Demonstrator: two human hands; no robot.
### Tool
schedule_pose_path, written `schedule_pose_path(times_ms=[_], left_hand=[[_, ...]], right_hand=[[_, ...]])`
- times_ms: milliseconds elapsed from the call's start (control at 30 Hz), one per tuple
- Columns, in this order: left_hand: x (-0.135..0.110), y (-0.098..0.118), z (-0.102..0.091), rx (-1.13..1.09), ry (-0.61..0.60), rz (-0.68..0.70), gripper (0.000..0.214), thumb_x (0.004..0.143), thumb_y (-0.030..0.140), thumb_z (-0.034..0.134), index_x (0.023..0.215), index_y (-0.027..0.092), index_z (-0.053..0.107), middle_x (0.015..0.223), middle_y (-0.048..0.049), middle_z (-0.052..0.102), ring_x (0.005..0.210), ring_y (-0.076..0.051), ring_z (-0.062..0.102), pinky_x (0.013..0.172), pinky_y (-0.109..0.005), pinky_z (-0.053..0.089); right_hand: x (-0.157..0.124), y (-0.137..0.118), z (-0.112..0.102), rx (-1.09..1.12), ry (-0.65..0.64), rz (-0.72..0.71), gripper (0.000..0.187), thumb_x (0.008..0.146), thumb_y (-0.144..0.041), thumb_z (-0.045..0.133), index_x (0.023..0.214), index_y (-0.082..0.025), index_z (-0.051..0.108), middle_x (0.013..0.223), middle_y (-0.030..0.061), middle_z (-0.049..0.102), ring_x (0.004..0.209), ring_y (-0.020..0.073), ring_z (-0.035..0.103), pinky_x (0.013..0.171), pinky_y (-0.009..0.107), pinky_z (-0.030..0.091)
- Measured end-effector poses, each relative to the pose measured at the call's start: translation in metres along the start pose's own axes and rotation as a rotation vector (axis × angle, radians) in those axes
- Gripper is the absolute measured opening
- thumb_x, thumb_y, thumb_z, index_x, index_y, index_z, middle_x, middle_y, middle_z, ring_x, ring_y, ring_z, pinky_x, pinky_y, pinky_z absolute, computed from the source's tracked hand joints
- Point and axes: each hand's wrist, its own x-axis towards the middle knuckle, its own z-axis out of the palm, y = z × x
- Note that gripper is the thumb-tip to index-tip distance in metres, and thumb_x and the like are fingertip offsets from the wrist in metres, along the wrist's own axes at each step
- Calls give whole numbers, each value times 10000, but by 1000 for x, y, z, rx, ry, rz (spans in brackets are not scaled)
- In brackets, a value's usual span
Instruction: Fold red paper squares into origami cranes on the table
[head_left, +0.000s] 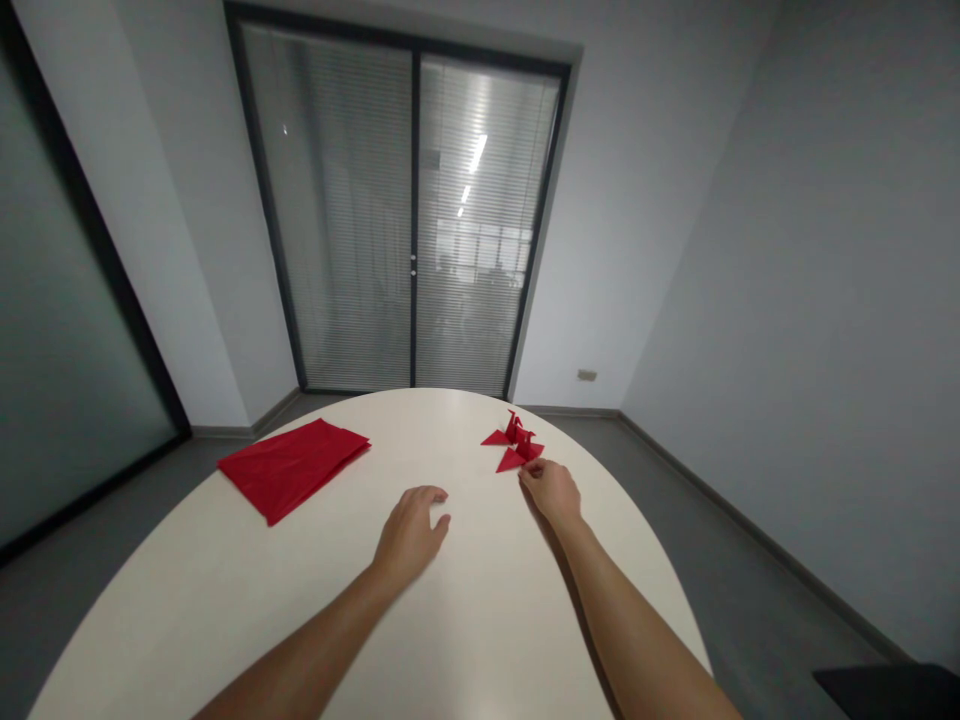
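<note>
A small folded red paper figure (514,444) lies on the white round table (450,620), toward its far right. My right hand (552,490) reaches up to it, fingers curled, fingertips pinching its near edge. My left hand (411,535) rests on the tabletop near the middle, fingers loosely curled down and holding nothing. A stack of flat red paper sheets (291,466) lies at the far left of the table, apart from both hands.
Beyond the table stand glass sliding doors (412,220) with blinds. Grey walls close in on the right and a dark-framed glass panel (67,330) on the left. Grey floor surrounds the table. A dark object (892,690) shows at the bottom right corner.
</note>
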Motion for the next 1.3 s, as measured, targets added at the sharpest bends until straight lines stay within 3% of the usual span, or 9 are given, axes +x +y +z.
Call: schedule_pose_path(times_ms=[333, 633, 767, 967, 1100, 1300], left_hand=[[0, 0, 0, -3, 17, 15, 256, 840, 87, 662, 1087, 154, 671, 1128, -93, 721, 1131, -245, 624, 1057, -404, 473], [4, 1, -6, 39, 42, -2, 243, 888, 121, 606, 1122, 175, 644, 1162, -84, 698, 1114, -230, 628, 1022, -384, 495], [19, -12, -29, 230, 135, -37, 250, 918, 166, 568, 1154, 179, 648, 1318, -110, 631, 1217, -272, 577, 1041, -411, 485], [29, -42, -63, 578, 253, -177, 329, 900, 224, 563, 1189, 127, 687, 1437, -187, 541, 1302, -364, 505, 1075, -503, 430], [24, -54, -64, 691, 317, -218, 424, 906, 252, 546, 1298, 115, 630, 1487, -205, 492, 1361, -366, 442, 1144, -540, 326], [24, -65, -61, 749, 276, -292, 474, 943, 301, 483, 1328, 52, 601, 1479, -217, 515, 1369, -377, 435, 1158, -557, 298]], right_hand=[[-2, -7, 4, 1, -61, -218, 292, 870, -231, 602, 1097, -231, 786, 1047, 69, 785, 1004, 230, 701, 858, 277, 481], [-9, -12, 3, -30, -59, -268, 209, 868, -189, 593, 986, -183, 766, 1016, 91, 759, 930, 222, 668, 801, 276, 449], [-19, -23, 3, -31, -100, -332, 132, 865, -200, 606, 842, -193, 736, 914, 61, 740, 848, 194, 643, 739, 256, 422], [-31, -37, 1, -26, -128, -450, 147, 879, -192, 584, 829, -189, 722, 922, 60, 714, 889, 196, 623, 809, 265, 420], [-31, -39, 4, -7, -129, -453, 157, 882, -186, 577, 845, -191, 729, 931, 59, 708, 910, 203, 622, 834, 269, 431], [-35, -42, 11, 13, -107, -457, 185, 891, -182, 572, 950, -186, 748, 1029, 78, 717, 1003, 224, 620, 901, 287, 434]])
